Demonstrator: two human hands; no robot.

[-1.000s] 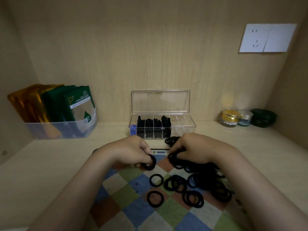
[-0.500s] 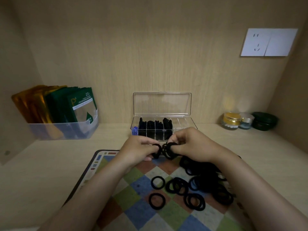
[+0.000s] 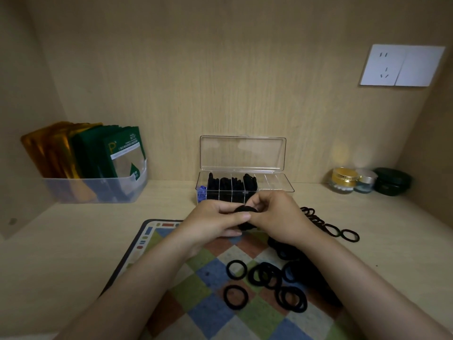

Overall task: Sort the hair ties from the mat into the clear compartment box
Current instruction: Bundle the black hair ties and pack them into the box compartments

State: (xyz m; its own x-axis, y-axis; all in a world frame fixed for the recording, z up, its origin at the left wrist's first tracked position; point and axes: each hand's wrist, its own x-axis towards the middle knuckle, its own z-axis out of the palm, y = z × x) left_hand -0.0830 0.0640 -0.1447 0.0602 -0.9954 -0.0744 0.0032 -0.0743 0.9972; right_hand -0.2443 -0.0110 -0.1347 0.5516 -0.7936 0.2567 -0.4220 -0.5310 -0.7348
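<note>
Since a second ago, your left hand (image 3: 215, 222) and right hand (image 3: 279, 217) have risen off the mat (image 3: 157, 241) and met before the clear compartment box (image 3: 277, 184).
Head view: both hands pinch one stacked bunch of hair ties (image 3: 245, 209) over the mat's far edge, near the box. You seem to be squaring the bunch. Next, carry it to an unfilled right-hand compartment and seat it edgewise. Loose ties (image 3: 236, 269) remain on the mat.

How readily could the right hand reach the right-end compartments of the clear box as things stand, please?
Probably yes: the lid stands open, the right hand holds a bundle of hair ties just in front of the clear box, and nothing lies between.
</note>
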